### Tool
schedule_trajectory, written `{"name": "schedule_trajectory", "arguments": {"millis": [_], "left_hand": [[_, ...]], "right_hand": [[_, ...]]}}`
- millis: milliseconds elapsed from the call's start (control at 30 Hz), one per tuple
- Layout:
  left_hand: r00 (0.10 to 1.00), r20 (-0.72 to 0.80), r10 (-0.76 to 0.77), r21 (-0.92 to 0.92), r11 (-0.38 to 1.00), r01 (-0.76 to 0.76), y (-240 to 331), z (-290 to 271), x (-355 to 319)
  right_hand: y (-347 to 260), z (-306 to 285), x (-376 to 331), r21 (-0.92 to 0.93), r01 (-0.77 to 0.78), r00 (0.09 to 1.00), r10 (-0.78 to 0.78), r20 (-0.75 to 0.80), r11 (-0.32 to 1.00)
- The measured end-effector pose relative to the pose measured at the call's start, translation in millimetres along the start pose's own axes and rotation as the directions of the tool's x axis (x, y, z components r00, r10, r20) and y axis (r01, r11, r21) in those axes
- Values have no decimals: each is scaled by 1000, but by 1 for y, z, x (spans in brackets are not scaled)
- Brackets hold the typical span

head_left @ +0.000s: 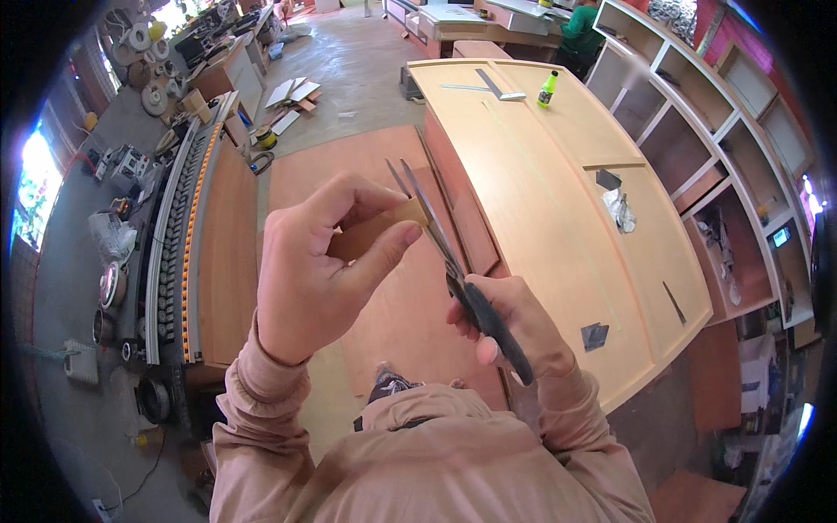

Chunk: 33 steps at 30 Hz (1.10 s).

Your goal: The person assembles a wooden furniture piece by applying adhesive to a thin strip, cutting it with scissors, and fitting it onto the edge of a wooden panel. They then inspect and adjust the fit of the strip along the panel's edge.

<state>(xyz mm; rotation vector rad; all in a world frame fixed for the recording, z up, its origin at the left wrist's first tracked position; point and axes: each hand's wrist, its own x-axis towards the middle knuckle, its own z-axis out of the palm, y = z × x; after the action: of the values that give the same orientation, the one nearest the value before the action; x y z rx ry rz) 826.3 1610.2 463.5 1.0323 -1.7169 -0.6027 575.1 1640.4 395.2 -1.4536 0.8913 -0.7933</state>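
In front of my chest, my left hand (309, 261) pinches a tan, stiff-looking strip (384, 228) between thumb and fingers. What the strip is made of I cannot tell; part of it is hidden inside the hand. My right hand (527, 327) is closed around the black handles of a pair of scissors (490, 321). Its blades point up and away, slightly apart, with the strip's right end at them. Whether the blades are cutting into the strip cannot be seen.
To the right lies a large pale wooden panel (532, 209) bearing a metal square (499, 85), a green bottle (547, 89), crumpled plastic (619, 212) and dark scraps (595, 336). A long roller machine (187, 235) stands left. White-edged shelving (689, 113) lines the right; a person in green (580, 33) is far back.
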Motion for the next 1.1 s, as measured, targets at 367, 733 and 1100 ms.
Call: {"name": "schedule_trajectory", "arguments": {"millis": [367,733,1100], "left_hand": [[997,-46,-59,3,998,59,3,-10,-18],[995,-96,-24,57,998,30,-2,-16,-26],[990,-136,27,52,998,-20,-10,-19,-25]], "right_hand": [[8,14,6,-120,85,996,-81,36,989],[14,20,17,-339,191,981,-185,48,921],[5,30,17,-384,130,987,-157,-41,914]]}}
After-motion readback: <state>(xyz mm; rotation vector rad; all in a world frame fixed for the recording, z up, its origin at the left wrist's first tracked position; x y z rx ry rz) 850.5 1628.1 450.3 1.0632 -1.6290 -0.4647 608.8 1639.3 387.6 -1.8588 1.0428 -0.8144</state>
